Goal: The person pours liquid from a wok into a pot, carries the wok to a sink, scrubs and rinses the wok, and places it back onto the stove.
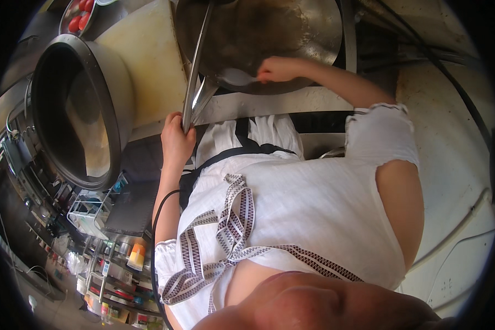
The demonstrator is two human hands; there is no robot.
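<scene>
My left hand (178, 138) grips the lower end of a long metal utensil handle (196, 62), which slants up across the rim of a large metal wok (268, 33). The utensil's far end lies at the top edge of the picture, too cut off to name. Over the near side of the wok, my right hand (282, 69) holds a pale, spoon-like scoop (238, 77), blurred and pointing left. Dark stains and shiny patches mark the wok's inner surface. Its metal handle (205, 97) juts toward me, right of the long utensil.
A yellowish cutting board (144, 53) lies left of the wok. Beside it, a large deep pot (117, 123) has its mouth facing the camera. Red tomatoes (80, 18) sit in a metal tray farther back. Crowded shelves (115, 280) stand lower left; a dark hose (449, 66) runs at right.
</scene>
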